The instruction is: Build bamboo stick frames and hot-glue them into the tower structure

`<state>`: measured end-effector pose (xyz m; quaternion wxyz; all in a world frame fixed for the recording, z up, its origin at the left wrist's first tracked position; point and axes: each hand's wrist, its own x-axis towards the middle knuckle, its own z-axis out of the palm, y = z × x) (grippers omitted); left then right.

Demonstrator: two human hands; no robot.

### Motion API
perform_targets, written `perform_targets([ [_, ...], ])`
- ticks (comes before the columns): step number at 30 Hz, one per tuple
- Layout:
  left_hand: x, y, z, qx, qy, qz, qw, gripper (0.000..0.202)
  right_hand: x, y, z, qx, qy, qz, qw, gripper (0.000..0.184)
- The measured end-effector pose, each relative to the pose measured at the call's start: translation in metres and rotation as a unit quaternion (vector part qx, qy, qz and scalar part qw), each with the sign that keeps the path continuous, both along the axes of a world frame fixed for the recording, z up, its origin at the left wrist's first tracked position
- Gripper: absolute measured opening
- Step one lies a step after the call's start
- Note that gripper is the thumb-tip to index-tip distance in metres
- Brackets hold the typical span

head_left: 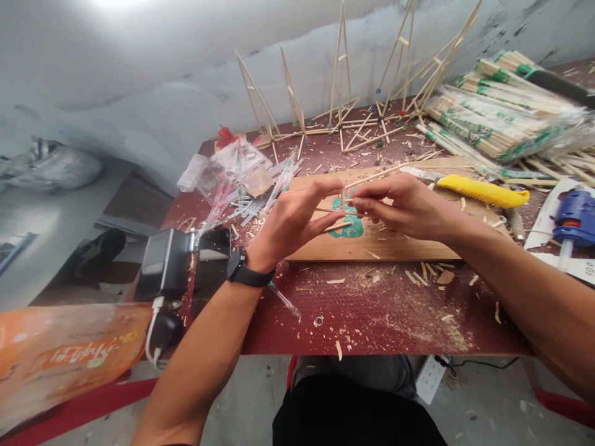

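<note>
Both my hands meet above a wooden board (400, 244) on the dark red table (372, 310). My left hand (290, 220), with a black watch on its wrist, pinches thin bamboo sticks (339, 207) between thumb and fingers. My right hand (402, 204) pinches the same small stick piece from the other side. One long stick (376, 176) runs from the fingers up to the right. A green mark (352, 228) shows on the board under the hands.
A yellow utility knife (483, 191) lies on the board's right end, a blue glue gun (574, 220) further right. Bundles of packed sticks (497, 118) sit back right. Stick frames (341, 93) stand by the wall. Torn plastic wrappers (237, 179) lie left, with shavings scattered about.
</note>
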<state>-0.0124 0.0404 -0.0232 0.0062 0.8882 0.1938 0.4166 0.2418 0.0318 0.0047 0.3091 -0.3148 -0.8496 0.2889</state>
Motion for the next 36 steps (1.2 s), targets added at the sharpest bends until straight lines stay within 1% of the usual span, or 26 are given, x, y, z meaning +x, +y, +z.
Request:
perform_targets([
  [8,-0.001,-0.002,0.000,-0.035,0.006,0.005,0.999,0.045,-0.003,-0.001,0.000,0.000,0.022,0.009,1.000,0.031],
  [12,0.001,-0.003,-0.001,-0.060,-0.011,-0.009,0.998,0.045,-0.002,0.001,-0.001,-0.023,0.029,0.008,0.999,0.028],
  [15,0.003,-0.003,-0.001,-0.086,-0.029,-0.020,0.996,0.049,-0.001,0.002,0.000,-0.042,0.035,-0.011,0.998,0.025],
  [17,0.002,-0.003,-0.001,-0.086,-0.039,-0.017,0.995,0.049,0.001,0.002,0.002,-0.044,0.038,-0.027,0.998,0.030],
  [21,-0.002,0.002,0.002,-0.082,-0.052,0.007,0.995,0.047,0.006,0.004,0.005,-0.050,0.054,-0.065,0.995,0.048],
  [24,-0.004,0.004,0.006,-0.141,-0.076,0.033,0.987,0.047,0.010,0.008,0.005,-0.062,0.104,-0.119,0.985,0.056],
  [26,-0.002,0.003,0.009,-0.208,-0.111,0.047,0.971,0.047,0.012,0.011,0.004,-0.064,0.149,-0.161,0.973,0.058],
  [28,0.001,0.000,0.014,-0.280,-0.157,0.054,0.945,0.048,0.012,0.014,0.003,-0.071,0.198,-0.193,0.958,0.059],
  [30,0.004,-0.003,0.019,-0.349,-0.212,0.050,0.911,0.051,0.011,0.017,0.002,-0.085,0.244,-0.201,0.945,0.058],
  [32,0.007,-0.005,0.023,-0.415,-0.264,0.030,0.870,0.054,0.011,0.018,0.001,-0.086,0.274,-0.198,0.937,0.052],
  [34,0.009,-0.006,0.026,-0.467,-0.306,0.006,0.830,0.056,0.012,0.017,0.003,-0.072,0.269,-0.199,0.940,0.043],
  [36,0.010,-0.007,0.029,-0.505,-0.346,-0.013,0.791,0.059,0.014,0.015,0.005,-0.050,0.224,-0.197,0.953,0.037],
])
